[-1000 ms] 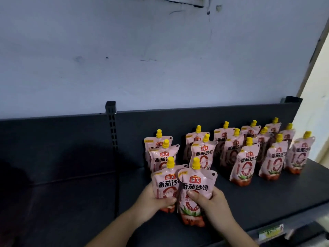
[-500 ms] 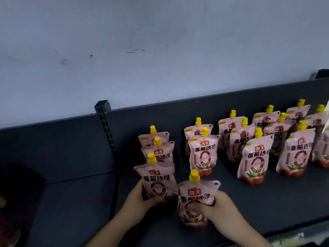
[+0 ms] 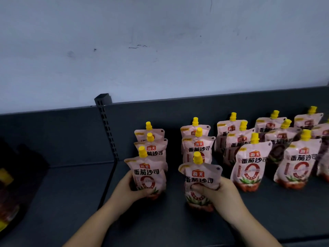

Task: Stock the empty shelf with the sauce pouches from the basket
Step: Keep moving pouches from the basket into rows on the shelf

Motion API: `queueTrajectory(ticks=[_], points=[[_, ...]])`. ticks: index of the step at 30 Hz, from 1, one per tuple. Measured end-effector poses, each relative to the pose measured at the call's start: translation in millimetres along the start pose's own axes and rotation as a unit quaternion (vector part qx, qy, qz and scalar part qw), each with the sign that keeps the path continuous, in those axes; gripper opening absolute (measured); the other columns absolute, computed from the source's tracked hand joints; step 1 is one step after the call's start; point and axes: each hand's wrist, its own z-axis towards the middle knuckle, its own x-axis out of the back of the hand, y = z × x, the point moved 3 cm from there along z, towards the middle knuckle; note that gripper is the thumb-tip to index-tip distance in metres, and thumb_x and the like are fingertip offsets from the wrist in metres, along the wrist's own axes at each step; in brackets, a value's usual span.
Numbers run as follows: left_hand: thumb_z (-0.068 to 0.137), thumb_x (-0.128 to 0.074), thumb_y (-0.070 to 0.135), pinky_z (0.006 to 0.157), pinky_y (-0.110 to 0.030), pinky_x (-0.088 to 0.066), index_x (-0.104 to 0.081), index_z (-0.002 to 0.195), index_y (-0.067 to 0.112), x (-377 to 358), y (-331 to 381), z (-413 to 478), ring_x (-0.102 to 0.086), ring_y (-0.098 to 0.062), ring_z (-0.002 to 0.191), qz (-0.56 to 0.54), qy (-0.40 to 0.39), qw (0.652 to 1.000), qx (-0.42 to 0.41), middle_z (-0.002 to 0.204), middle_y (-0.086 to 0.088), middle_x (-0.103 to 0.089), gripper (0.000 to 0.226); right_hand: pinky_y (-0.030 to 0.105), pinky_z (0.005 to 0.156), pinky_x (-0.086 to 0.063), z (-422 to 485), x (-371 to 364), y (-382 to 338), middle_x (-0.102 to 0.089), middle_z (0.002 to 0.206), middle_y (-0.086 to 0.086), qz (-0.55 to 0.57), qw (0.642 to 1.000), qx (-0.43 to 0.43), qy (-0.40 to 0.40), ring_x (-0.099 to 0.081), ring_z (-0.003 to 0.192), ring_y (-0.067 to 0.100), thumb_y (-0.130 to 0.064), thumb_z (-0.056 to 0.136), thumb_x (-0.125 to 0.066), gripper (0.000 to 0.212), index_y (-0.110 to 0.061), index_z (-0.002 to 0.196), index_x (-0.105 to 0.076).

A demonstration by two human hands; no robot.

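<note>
Pink sauce pouches with yellow caps stand in rows on the dark shelf point(image 3: 178, 227). My left hand point(image 3: 130, 186) grips the lower part of a pouch point(image 3: 147, 172) standing upright at the front of the leftmost row. My right hand point(image 3: 220, 191) holds a second pouch point(image 3: 199, 177) upright on the shelf in front of the neighbouring row, thumb across its front. Several more pouches point(image 3: 252, 163) stand in rows to the right. The basket is not in view.
A slotted metal upright point(image 3: 106, 127) divides the shelf's back panel point(image 3: 53, 132). Left of it lies bare shelf, with dark packaged goods point(image 3: 7, 193) at the far left edge. A pale wall point(image 3: 160, 50) rises behind.
Both pouches were held together near the shelf front. My hands have since drawn apart, the left one setting its pouch behind at the leftmost row, the right one at the neighbouring row.
</note>
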Motion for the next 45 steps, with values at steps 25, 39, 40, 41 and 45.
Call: queueTrajectory(ticks=[25,39,40,41,45], points=[[0.067,-0.090,0.016,0.098,-0.034,-0.054,-0.061,0.115,0.029,-6,10,-5,-0.067,-0.004,0.106,0.069,0.001,0.998,0.004,0.112,0.014,-0.073,0.058,0.041,0.093,-0.054,-2,5,8,-0.078,0.102,-0.001,0.040,0.998,-0.017,-0.047,-0.073,0.100,0.016,-0.034,0.070,-0.081,0.033,-0.031,0.102,-0.078],[0.063,-0.079,0.061,0.067,-0.017,-0.053,-0.054,0.102,0.043,-89,98,-71,-0.066,-0.004,0.082,0.018,-0.001,0.991,-0.136,0.098,0.015,-0.065,0.050,0.044,0.083,-0.060,-7,9,-40,-0.076,0.107,0.017,0.165,0.985,0.038,-0.028,-0.073,0.100,0.034,-0.043,0.063,-0.088,0.052,-0.015,0.105,-0.076],[0.063,-0.082,0.058,0.073,-0.018,-0.055,-0.053,0.109,0.042,-101,101,-64,-0.068,-0.002,0.092,-0.014,-0.052,0.993,-0.107,0.104,0.019,-0.067,0.057,0.044,0.084,-0.060,-8,6,-48,-0.076,0.107,0.016,0.160,0.985,0.045,-0.033,-0.073,0.100,0.033,-0.040,0.066,-0.086,0.046,-0.016,0.104,-0.076],[0.066,-0.085,0.049,0.077,-0.020,-0.056,-0.053,0.116,0.038,-111,103,-56,-0.069,-0.005,0.100,-0.045,-0.090,0.991,-0.089,0.110,0.018,-0.069,0.061,0.042,0.083,-0.060,-9,5,-55,-0.076,0.106,0.014,0.150,0.987,0.050,-0.035,-0.073,0.099,0.031,-0.038,0.068,-0.085,0.042,-0.019,0.103,-0.077],[0.073,-0.085,0.023,0.082,-0.022,-0.056,-0.059,0.124,0.020,-127,108,-38,-0.070,-0.015,0.107,-0.084,-0.143,0.983,-0.085,0.115,0.004,-0.074,0.057,0.032,0.075,-0.061,-11,5,-78,-0.078,0.100,0.004,0.123,0.990,0.059,0.017,-0.075,0.094,0.022,-0.044,0.069,-0.079,0.031,-0.030,0.097,-0.077]])
